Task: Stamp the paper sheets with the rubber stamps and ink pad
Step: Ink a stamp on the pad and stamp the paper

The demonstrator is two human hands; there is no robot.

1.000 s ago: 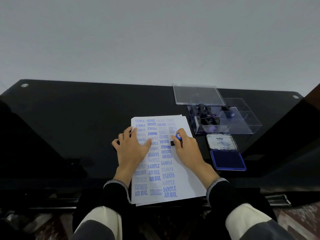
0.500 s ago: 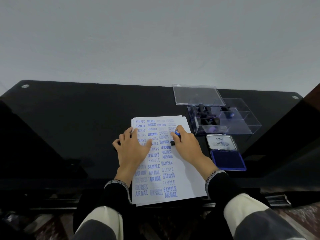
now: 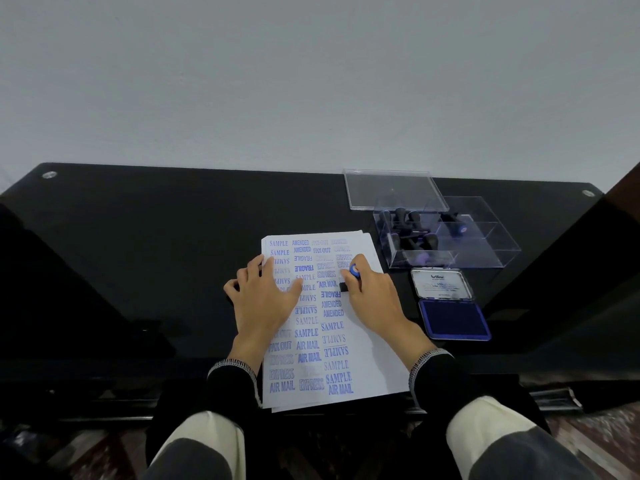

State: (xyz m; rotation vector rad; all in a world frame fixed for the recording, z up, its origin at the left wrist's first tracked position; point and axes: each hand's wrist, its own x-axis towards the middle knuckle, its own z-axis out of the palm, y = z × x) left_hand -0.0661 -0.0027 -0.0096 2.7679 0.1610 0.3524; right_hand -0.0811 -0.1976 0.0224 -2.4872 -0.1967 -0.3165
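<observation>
- Change since the earlier frames: right hand (image 3: pixel 372 296) with its stamp (image 3: pixel 350 277) sits slightly further up the sheet than a second ago; left hand unmoved; ink pad and box unchanged.
- Table (image 3: pixel 138 254): one, black and glossy; everything rests on it.
- Paper sheets (image 3: pixel 367 362): one stack in front of the person. Edges fanned at the top and bottom corners indicate several sheets; exact count cannot be read.
- Progress, judged: top sheet is printed densely down its left and centre columns (SAMPLE, AMENDED, FRAGILE, EXPRESS, AIR MAIL, FAX OUT). Right strip is blank. Sheets beneath: state not visible, so the remainder is uncertain.
- Clear box (image 3: pixel 446 244): one, open, holding roughly six or seven dark stamps; overlap blocks a firm count. Its lid (image 3: pixel 394 188) lies just behind.
- Ink pad (image 3: pixel 453 318): one, open, blue, right of the stack.
- Left hand (image 3: pixel 265 299): flat, fingers spread, pinning the sheet's left edge; holds nothing.
- Right hand: closed round the blue-topped stamp, base down on the paper at upper centre.
</observation>
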